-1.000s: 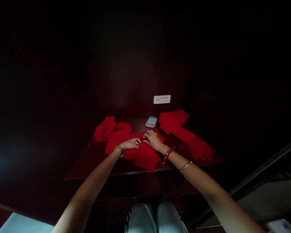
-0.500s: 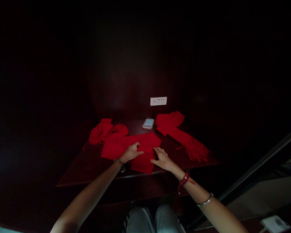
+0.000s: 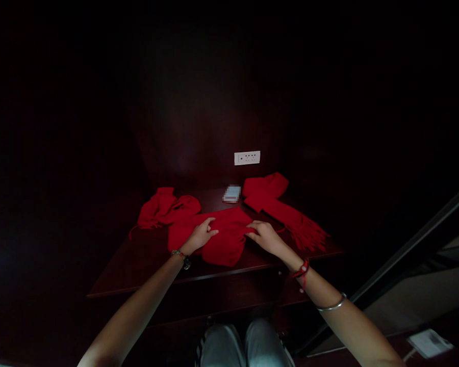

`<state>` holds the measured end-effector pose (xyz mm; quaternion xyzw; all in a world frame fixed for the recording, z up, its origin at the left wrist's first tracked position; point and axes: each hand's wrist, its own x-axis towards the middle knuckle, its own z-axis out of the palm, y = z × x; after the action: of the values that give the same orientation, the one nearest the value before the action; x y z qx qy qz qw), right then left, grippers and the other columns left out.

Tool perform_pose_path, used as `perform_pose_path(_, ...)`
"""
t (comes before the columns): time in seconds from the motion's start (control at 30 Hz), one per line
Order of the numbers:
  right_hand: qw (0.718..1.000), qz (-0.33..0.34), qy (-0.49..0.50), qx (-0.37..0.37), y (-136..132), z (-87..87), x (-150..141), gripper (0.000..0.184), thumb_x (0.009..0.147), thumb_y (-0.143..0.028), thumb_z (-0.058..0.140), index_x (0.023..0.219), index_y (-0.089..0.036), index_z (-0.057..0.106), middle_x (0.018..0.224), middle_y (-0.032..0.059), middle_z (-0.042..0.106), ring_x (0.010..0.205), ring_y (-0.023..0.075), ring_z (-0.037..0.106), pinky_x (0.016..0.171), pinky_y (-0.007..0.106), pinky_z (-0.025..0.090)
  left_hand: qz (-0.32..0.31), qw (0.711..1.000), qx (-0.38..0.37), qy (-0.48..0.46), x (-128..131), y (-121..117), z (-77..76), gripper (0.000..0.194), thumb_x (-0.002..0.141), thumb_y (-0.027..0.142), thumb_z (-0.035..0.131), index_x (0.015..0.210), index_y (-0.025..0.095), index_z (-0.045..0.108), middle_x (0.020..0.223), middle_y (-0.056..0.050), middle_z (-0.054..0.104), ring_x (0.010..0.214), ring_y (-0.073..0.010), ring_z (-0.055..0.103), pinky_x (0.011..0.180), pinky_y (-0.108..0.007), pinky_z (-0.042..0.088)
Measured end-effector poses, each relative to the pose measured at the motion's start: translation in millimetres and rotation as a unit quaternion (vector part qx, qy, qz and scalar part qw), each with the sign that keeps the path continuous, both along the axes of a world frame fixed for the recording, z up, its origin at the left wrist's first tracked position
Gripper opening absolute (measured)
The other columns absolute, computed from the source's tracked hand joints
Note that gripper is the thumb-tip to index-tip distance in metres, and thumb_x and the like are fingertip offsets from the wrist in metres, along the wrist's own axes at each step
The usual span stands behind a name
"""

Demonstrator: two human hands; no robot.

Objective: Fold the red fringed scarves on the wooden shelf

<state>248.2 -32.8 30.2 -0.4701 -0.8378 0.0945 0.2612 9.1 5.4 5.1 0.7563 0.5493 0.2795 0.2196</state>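
A red scarf [image 3: 224, 247] lies bunched and wrinkled near the front of a dark wooden shelf. On its left part rests my left hand [image 3: 199, 238], thumb and forefinger apart, palm side down. My right hand [image 3: 268, 238] pinches the scarf's right edge between thumb and fingers, lifting it into small folds. Left of these, a crumpled red fringed cloth [image 3: 156, 209] lies against the scarf; where one stops and the other starts is hard to see. To the right lies a second red scarf [image 3: 279, 206], folded over at the back, its fringe spread toward the front.
Behind the scarf lies a small pale flat object [image 3: 231, 193], blurred out. A white socket plate [image 3: 247, 158] is on the back wall. The shelf's front edge [image 3: 210, 276] runs before my knees [image 3: 222, 346]. A pale flat item [image 3: 430, 342] lies low at the right.
My right hand has closed on the scarf's right edge and raised it. The scarf has shifted right and creased. My left hand has slid slightly left and back over it.
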Motion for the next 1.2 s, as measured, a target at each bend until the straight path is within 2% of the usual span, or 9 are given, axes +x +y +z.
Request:
perform_pose_path(0.1, 1.000, -0.025, -0.010, 0.008, 0, 8.0, 28, 0.018, 0.078, -0.018, 0.049, 0.086, -0.015, 0.064, 0.084, 0.0069, 0.063, 0.078, 0.0175, 0.057, 0.072, 0.026, 0.040, 0.011, 1.000, 0.011, 0.023, -3, -2, 1.5, 0.043, 0.074, 0.027, 0.052, 0.114, 0.014, 0.046, 0.071, 0.001, 0.051, 0.068, -0.0136, 0.049, 0.064, -0.024, 0.039)
perform_pose_path(0.27, 0.985, 0.027, -0.098, -0.138, -4, -9.5, 62, 0.021, 0.065, -0.025, 0.064, 0.086, -0.018, 0.066, 0.086, 0.0058, 0.062, 0.081, 0.0201, 0.056, 0.073, 0.028, 0.041, 0.025, 0.997, -0.001, 0.070, -6, -10, -1.9, 0.043, 0.075, 0.026, 0.053, 0.115, 0.015, 0.046, 0.077, -0.002, 0.055, 0.072, -0.0150, 0.053, 0.064, -0.024, 0.040)
perform_pose_path(0.37, 0.996, 0.031, -0.034, -0.083, -3, -16.5, 49, 0.041, 0.069, -0.036, 0.062, 0.105, -0.017, 0.058, 0.100, 0.0086, 0.056, 0.094, 0.0201, 0.052, 0.083, 0.031, 0.039, 0.023, 0.996, -0.004, 0.090, -3, -14, -2.3, 0.042, 0.077, 0.026, 0.052, 0.117, 0.015, 0.046, 0.081, -0.004, 0.057, 0.077, -0.0162, 0.055, 0.065, -0.024, 0.041)
perform_pose_path(0.47, 0.999, 0.003, -0.015, -0.038, 3, -19.2, 18, 0.047, 0.075, -0.044, 0.053, 0.112, -0.015, 0.053, 0.109, 0.0123, 0.053, 0.101, 0.0211, 0.049, 0.087, 0.033, 0.037, 0.028, 0.995, 0.006, 0.099, 1, -16, -1.8, 0.042, 0.078, 0.025, 0.051, 0.118, 0.014, 0.045, 0.086, -0.007, 0.059, 0.081, -0.0175, 0.056, 0.068, -0.025, 0.042)
perform_pose_path(0.67, 0.981, -0.027, -0.086, -0.173, 20, -17.8, -18, 0.027, 0.073, -0.031, 0.058, 0.092, -0.013, 0.063, 0.093, 0.0134, 0.064, 0.085, 0.0228, 0.058, 0.074, 0.029, 0.041, 0.049, 0.987, 0.022, 0.151, 1, -15, -6.1, 0.043, 0.080, 0.026, 0.050, 0.121, 0.015, 0.042, 0.093, -0.009, 0.060, 0.087, -0.0200, 0.056, 0.074, -0.027, 0.041)
perform_pose_path(0.87, 0.960, 0.021, 0.113, -0.257, 22, -9.3, 27, 0.031, 0.068, -0.028, 0.060, 0.096, -0.013, 0.060, 0.094, 0.0059, 0.064, 0.082, 0.0175, 0.058, 0.071, 0.026, 0.044, 0.037, 0.989, 0.049, 0.131, -2, -20, 1.9, 0.042, 0.080, 0.028, 0.050, 0.120, 0.015, 0.044, 0.088, -0.008, 0.061, 0.084, -0.0190, 0.057, 0.074, -0.026, 0.041)
perform_pose_path(0.97, 0.946, 0.059, 0.068, -0.311, 24, -16.4, 48, 0.033, 0.062, -0.026, 0.064, 0.092, -0.013, 0.060, 0.089, 0.0042, 0.064, 0.079, 0.0175, 0.058, 0.068, 0.025, 0.045, 0.031, 0.991, 0.048, 0.124, -8, -20, 7.1, 0.040, 0.083, 0.035, 0.045, 0.118, 0.017, 0.046, 0.086, -0.007, 0.062, 0.084, -0.0190, 0.057, 0.074, -0.026, 0.041)
perform_pose_path(1.1, 0.956, 0.073, -0.036, -0.281, 27, -21.1, 47, 0.044, 0.062, -0.030, 0.065, 0.103, -0.014, 0.057, 0.098, 0.0064, 0.062, 0.085, 0.0190, 0.057, 0.073, 0.026, 0.044, 0.161, 0.977, 0.062, 0.122, -31, 1, 12.8, 0.039, 0.084, 0.042, 0.038, 0.110, 0.017, 0.051, 0.101, -0.011, 0.059, 0.096, -0.0222, 0.054, 0.080, -0.029, 0.039)
perform_pose_path(1.2, 0.974, 0.039, -0.064, -0.211, 26, -16.4, 27, 0.051, 0.071, -0.038, 0.057, 0.114, -0.010, 0.050, 0.099, 0.0117, 0.061, 0.085, 0.0203, 0.057, 0.076, 0.028, 0.043, 0.217, 0.970, -0.068, 0.089, -51, 25, 13.3, 0.040, 0.076, 0.044, 0.051, 0.103, 0.015, 0.055, 0.098, -0.009, 0.061, 0.092, -0.0223, 0.056, 0.074, -0.027, 0.043)
